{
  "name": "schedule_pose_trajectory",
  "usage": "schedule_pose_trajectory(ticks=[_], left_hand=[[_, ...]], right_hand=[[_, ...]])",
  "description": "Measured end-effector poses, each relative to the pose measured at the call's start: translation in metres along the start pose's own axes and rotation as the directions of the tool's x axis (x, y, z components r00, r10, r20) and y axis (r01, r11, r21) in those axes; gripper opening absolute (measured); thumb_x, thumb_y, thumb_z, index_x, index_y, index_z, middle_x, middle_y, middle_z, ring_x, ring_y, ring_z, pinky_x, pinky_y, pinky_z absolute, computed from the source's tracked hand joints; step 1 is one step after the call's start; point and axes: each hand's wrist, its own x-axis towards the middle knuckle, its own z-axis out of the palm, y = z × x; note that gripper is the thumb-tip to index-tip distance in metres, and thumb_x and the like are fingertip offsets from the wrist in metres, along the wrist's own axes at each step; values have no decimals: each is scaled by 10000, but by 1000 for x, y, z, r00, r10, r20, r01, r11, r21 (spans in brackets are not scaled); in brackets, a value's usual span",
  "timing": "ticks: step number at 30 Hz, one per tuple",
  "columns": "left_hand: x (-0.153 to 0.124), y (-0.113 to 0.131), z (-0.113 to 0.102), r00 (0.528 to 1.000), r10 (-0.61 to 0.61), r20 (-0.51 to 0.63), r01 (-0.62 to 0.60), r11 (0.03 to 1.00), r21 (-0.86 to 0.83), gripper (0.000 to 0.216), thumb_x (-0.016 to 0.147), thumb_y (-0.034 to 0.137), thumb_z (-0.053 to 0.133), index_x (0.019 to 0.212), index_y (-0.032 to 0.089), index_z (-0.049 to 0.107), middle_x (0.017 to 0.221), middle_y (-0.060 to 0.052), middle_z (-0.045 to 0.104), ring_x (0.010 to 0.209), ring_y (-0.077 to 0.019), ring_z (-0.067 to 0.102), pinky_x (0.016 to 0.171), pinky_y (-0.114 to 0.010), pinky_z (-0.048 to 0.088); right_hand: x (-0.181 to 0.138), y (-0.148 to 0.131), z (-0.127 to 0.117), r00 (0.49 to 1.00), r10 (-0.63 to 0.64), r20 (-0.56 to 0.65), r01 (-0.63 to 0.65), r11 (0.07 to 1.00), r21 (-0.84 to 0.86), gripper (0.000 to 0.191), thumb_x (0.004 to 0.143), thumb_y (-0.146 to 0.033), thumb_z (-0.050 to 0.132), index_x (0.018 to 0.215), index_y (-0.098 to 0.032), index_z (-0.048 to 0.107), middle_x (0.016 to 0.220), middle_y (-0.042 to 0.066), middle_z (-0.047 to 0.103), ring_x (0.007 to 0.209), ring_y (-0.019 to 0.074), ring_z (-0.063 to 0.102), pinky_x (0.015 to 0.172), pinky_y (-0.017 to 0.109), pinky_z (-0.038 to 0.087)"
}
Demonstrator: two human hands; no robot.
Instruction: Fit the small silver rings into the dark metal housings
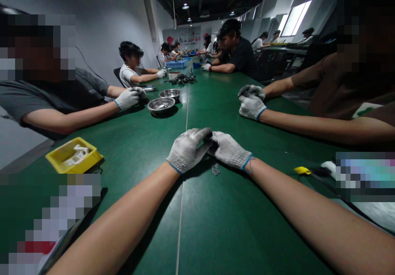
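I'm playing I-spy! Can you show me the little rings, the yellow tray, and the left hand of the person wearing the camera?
Little rings [215, 169]: head view, middle of the cluster.
Yellow tray [86, 164]: head view, its near outer wall.
Left hand [187, 146]: head view, back of the hand.

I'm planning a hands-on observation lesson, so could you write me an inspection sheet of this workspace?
Surface: green table with a pale seam running lengthwise.
Job's things: small metal rings lie clustered on the table, just below the right hand.
Clutter: yellow tray holding white pieces; two metal bowls farther off; pixelated patches at both sides hide details.
Hands: both in pale gloves, fingertips together; whether the left hand or right pinches anything is hidden.
Cables: a dark cable at the right; its ends are unclear.
Surroundings: gloved co-workers along both sides; ceiling lights and a bright window beyond.
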Motion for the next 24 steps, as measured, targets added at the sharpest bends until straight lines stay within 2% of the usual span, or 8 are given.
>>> schedule_pose_trajectory(ticks=[3,10,24], left_hand=[[1,-1,-1,1000,7,1,-7,1000,29,272,1056,332,533,1270,214,652,1111,-95,780,997,-234,757,898,-401,635],[0,-3,0,999,-8,-43,8,1000,2,263,1038,310,565,1255,221,683,1128,-78,801,998,-207,777,904,-351,644],[4,1,-5,993,-84,80,88,995,-46,242,1006,311,609,1204,230,722,1138,-77,800,1041,-227,769,954,-390,634]], right_hand=[[0,0,0,1000,14,8,-14,1000,-6,199,816,-137,697,997,-170,774,1087,114,766,1023,274,707,948,386,557],[0,-3,-2,1000,21,19,-21,1000,-23,56,852,-184,704,881,-183,751,1001,87,762,949,244,703,872,347,549],[-1,-4,-3,999,24,26,-22,999,-50,66,863,-196,708,911,-170,744,1007,96,748,950,245,683,872,353,537]])
